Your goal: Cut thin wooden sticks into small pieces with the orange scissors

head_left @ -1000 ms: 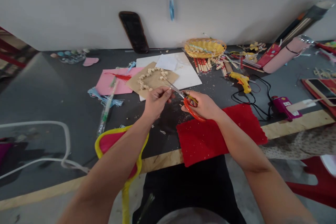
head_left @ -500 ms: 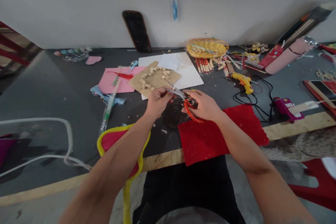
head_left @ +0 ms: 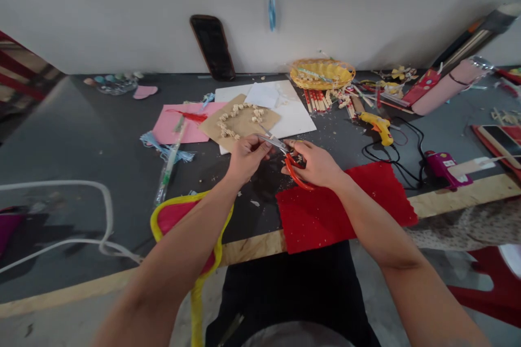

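Observation:
My right hand (head_left: 315,164) is closed on the red handles of a pair of scissors (head_left: 293,168), whose blades point up and left, parted. Close by the blades, the thumb and fingers of my left hand (head_left: 248,156) are pinched together. What they hold is too small to make out. Just beyond, a curved row of pale knobbly pieces (head_left: 225,129) lies on a brown sheet (head_left: 246,129), which overlaps a white board (head_left: 299,119). Under my right forearm lies a red cloth (head_left: 313,217).
A yellow basket (head_left: 321,75) and a phone (head_left: 212,47) are at the back. Farther right are a yellow glue gun (head_left: 377,127) with a black cord, a purple box (head_left: 448,170) and a pink bottle (head_left: 450,87). Pink paper (head_left: 163,122) and a white cable (head_left: 108,211) lie left.

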`<state>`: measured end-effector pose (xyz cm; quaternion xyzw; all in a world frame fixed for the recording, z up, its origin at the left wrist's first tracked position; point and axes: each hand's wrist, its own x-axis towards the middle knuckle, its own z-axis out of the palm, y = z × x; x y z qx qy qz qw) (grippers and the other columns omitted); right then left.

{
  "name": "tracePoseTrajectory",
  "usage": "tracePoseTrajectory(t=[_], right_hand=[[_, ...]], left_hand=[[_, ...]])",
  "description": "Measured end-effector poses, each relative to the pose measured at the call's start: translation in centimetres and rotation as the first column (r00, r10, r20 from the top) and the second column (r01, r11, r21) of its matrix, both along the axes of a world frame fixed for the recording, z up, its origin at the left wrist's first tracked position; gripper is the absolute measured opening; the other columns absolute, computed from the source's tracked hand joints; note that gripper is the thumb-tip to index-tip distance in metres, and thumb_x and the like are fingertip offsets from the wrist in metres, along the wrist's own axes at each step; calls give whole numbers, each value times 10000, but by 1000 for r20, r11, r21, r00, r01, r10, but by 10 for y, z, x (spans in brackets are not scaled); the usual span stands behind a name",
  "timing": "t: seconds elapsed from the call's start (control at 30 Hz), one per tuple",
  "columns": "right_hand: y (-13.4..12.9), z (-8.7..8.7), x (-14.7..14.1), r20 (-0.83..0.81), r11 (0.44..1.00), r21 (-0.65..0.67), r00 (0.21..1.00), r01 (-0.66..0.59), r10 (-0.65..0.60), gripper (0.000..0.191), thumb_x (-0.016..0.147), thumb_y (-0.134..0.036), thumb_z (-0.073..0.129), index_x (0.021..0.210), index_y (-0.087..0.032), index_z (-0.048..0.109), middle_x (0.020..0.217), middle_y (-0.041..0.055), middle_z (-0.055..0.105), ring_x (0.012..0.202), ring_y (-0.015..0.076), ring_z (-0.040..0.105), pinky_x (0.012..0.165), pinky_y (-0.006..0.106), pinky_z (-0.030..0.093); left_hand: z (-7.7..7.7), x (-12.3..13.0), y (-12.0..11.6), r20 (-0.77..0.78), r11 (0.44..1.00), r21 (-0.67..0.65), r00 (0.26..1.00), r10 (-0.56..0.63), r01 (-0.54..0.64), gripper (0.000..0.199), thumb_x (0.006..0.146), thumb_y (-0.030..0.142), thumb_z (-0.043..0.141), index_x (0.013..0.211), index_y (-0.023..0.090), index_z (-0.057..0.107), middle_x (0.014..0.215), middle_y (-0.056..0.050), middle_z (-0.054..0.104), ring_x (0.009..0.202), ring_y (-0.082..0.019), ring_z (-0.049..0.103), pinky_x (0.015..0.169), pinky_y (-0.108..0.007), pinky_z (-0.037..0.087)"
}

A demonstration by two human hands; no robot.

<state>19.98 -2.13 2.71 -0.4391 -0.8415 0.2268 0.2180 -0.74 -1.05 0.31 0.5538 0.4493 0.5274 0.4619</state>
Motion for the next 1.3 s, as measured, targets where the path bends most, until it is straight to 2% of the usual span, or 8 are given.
tracePoseTrajectory(t=[0.2, 0.4, 0.63, 0.8, 1.0, 1.17, 1.3], right_hand=[[-1, 2, 0, 7, 1000, -9, 1000, -7, 7, 646, 805, -546, 653, 1332, -204, 506, 1188, 107, 628, 921, 215, 628, 745, 307, 491], [0, 1, 1, 5, 1000, -9, 1000, -14, 14, 639, 800, -547, 655, 1327, -219, 505, 1189, 98, 625, 1005, 226, 610, 785, 313, 488], [1, -1, 1, 5, 1000, 17, 1000, -17, 17, 614, 798, -551, 660, 1290, -201, 544, 1148, 102, 644, 897, 204, 631, 741, 304, 489], [-1, 1, -1, 29, 999, 51, 1000, 0, -1, 612, 809, -546, 654, 1305, -205, 540, 1173, 106, 651, 1003, 238, 640, 810, 324, 496], [-3, 6, -1, 69, 998, 49, 997, 26, -29, 611, 825, -553, 631, 1322, -213, 531, 1185, 99, 658, 1017, 240, 652, 844, 333, 503], [-3, 3, -1, 52, 998, 57, 998, 30, -33, 647, 807, -553, 650, 1343, -218, 511, 1230, 85, 633, 1035, 231, 640, 872, 339, 513], [-1, 0, -1, 70, 996, 76, 996, 45, -51, 667, 792, -580, 648, 1348, -243, 495, 1268, 91, 598, 1132, 265, 590, 895, 384, 518]], left_hand=[[-1, -1, 0, 19, 1000, 8, 1000, -6, 6, 281, 749, 417, 731, 692, 146, 689, 672, -32, 650, 546, -95, 543, 509, -205, 433], [-2, 0, -1, 26, 1000, 4, 1000, -7, 6, 298, 740, 441, 733, 690, 151, 686, 690, -40, 664, 553, -103, 548, 515, -213, 444], [1, 1, -1, 21, 1000, -1, 1000, 3, -3, 296, 731, 439, 741, 681, 152, 686, 668, -36, 655, 543, -103, 540, 510, -217, 442], [-1, 1, -1, 30, 1000, 8, 1000, 8, -9, 276, 742, 419, 734, 683, 156, 678, 663, -29, 666, 538, -102, 543, 516, -221, 439], [-2, 2, -1, 60, 1000, -6, 998, 10, -10, 265, 740, 411, 739, 709, 154, 681, 659, -16, 667, 543, -94, 542, 515, -207, 432], [-2, 1, 0, 58, 999, -30, 998, 16, -14, 261, 727, 396, 751, 699, 145, 687, 659, -21, 665, 525, -86, 534, 499, -199, 427], [2, 1, 0, 84, 999, -48, 996, -15, 19, 265, 687, 394, 781, 690, 141, 702, 629, -26, 661, 510, -88, 531, 475, -199, 413]])
